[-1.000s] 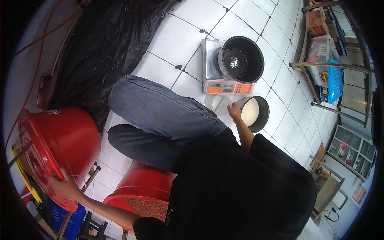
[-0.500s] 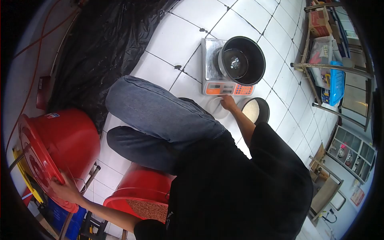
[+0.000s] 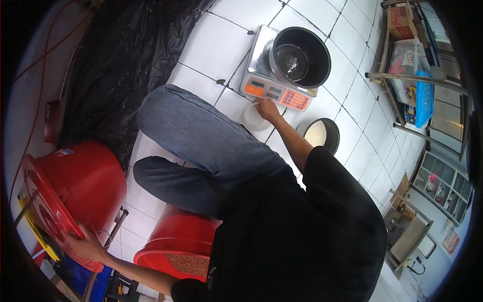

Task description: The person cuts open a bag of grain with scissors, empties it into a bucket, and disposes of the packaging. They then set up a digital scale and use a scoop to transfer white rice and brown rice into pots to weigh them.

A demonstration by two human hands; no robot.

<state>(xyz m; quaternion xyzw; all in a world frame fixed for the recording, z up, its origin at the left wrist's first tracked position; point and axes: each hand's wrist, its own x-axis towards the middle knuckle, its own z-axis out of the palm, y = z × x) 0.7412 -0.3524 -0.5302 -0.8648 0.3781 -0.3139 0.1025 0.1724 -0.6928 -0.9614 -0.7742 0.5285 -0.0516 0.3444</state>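
My left hand point(image 3: 86, 245) grips the rim of a round red lid point(image 3: 50, 211) at the lower left, beside a large red tub point(image 3: 93, 181). My right hand point(image 3: 267, 109) is closed at the front edge of a digital scale point(image 3: 274, 91), over the rim of a small translucent bowl point(image 3: 255, 118); what its fingertips hold is hidden. A dark round pot point(image 3: 321, 58) stands on the scale's metal plate. Right of my right hand, a smaller dark pot point(image 3: 332, 136) holds white grains point(image 3: 315, 135).
Black plastic sheeting point(image 3: 126, 60) lies at the upper left. A second red tub point(image 3: 183, 231) with reddish-brown grains is below my legs. A rack with boxes and a blue-lidded container point(image 3: 425, 100) stands at the right. A blue crate point(image 3: 83, 279) sits at the lower left.
My right hand has moved left from the pot of white grains to the scale's front edge. The scale, with its pot, has turned and shifted. The translucent bowl is farther left. My left hand stays on the lid.
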